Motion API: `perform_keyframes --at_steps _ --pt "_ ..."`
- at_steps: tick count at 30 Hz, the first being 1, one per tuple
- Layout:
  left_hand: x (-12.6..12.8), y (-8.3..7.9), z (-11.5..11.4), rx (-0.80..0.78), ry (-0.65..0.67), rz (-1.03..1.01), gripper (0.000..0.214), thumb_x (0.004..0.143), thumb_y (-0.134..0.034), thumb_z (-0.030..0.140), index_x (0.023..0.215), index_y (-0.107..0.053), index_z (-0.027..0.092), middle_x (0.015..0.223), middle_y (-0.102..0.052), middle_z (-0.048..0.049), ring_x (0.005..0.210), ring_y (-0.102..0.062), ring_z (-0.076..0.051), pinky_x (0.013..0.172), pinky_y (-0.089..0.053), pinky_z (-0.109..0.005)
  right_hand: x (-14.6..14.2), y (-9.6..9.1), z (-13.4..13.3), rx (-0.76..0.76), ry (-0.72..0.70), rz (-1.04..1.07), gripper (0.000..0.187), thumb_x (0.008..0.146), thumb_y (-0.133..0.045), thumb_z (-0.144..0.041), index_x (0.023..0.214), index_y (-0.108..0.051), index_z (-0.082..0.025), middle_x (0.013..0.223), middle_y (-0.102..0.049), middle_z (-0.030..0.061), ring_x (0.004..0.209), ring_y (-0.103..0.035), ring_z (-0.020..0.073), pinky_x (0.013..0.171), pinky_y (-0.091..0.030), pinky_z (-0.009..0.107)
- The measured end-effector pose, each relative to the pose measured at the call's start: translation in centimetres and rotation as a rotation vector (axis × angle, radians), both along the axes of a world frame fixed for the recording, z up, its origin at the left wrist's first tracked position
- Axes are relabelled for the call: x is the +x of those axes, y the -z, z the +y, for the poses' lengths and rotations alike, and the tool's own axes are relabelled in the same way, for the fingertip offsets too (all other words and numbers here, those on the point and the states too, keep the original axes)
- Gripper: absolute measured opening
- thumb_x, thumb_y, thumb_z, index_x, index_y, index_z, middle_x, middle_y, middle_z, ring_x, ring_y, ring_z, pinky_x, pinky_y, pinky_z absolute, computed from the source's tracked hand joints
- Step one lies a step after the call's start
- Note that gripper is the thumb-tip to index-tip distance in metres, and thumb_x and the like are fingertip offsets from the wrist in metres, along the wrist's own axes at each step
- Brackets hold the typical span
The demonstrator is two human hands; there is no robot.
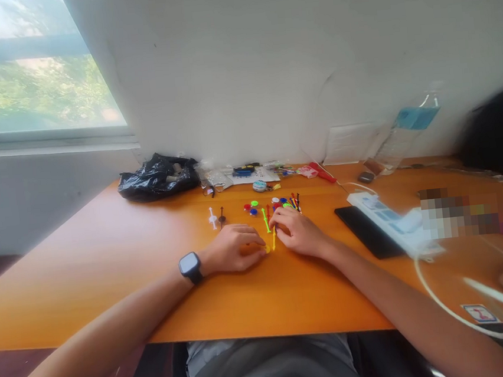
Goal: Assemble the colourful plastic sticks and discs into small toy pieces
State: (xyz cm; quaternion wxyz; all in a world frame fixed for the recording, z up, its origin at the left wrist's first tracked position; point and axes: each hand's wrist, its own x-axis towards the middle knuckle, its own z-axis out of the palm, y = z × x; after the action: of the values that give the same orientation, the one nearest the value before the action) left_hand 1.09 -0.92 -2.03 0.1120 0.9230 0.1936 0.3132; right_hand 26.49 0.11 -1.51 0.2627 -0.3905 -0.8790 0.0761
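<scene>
My left hand (pixel 239 247), wearing a watch on its wrist, pinches a small yellow disc (pixel 267 249) between thumb and fingertips. Close beside it, my right hand (pixel 299 230) grips the upper end of a yellow plastic stick (pixel 274 239) with arrow-shaped ends. The disc and stick are apart. A green stick (pixel 266 220) of the same kind lies just beyond, with a red stick (pixel 268 212) by it. Behind my left hand are a white stick with a disc on its middle (pixel 212 218) and a dark one like it (pixel 222 218).
Red, green and blue discs (pixel 254 212) lie past my hands; more sticks (pixel 296 201) are partly behind my right hand. A black plastic bag (pixel 158 177) sits at the back left. On the right are a black phone-like slab (pixel 366 232), a white power strip (pixel 385 220) and cables.
</scene>
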Motion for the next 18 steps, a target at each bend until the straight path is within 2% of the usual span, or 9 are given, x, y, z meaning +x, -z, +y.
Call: perform_keyframes --at_steps 3,10,18 --pt "-0.13 0.08 0.13 -0.020 0.005 0.029 0.018 0.099 -0.065 0.034 0.096 -0.076 0.020 0.091 -0.076 -0.0077 0.079 -0.070 -0.018 0.072 -0.053 -0.029 0.37 -0.35 -0.19 -0.009 -0.066 -0.065 0.020 0.087 -0.060 -0.004 0.094 -0.068 -0.021 0.103 -0.067 0.0082 0.099 -0.058 0.0259 0.090 -0.048 0.040" --pt "-0.09 0.18 0.24 -0.053 -0.030 -0.041 0.019 0.099 -0.064 0.032 0.095 -0.077 0.019 0.089 -0.077 -0.0068 0.077 -0.070 -0.017 0.071 -0.053 -0.027 0.09 -0.55 -0.45 -0.027 -0.170 -0.097 0.016 0.102 -0.057 -0.014 0.095 -0.070 -0.021 0.104 -0.067 0.0088 0.098 -0.057 0.0243 0.087 -0.047 0.038" --pt "-0.45 0.03 0.35 -0.060 -0.172 -0.075 0.021 0.102 -0.057 0.029 0.095 -0.074 0.019 0.083 -0.075 -0.0037 0.072 -0.067 -0.014 0.070 -0.049 -0.027 -0.19 -0.53 -0.69 0.028 -0.145 -0.045 0.013 0.105 -0.052 -0.016 0.104 -0.063 -0.022 0.103 -0.069 0.0087 0.100 -0.060 0.0260 0.092 -0.045 0.039"
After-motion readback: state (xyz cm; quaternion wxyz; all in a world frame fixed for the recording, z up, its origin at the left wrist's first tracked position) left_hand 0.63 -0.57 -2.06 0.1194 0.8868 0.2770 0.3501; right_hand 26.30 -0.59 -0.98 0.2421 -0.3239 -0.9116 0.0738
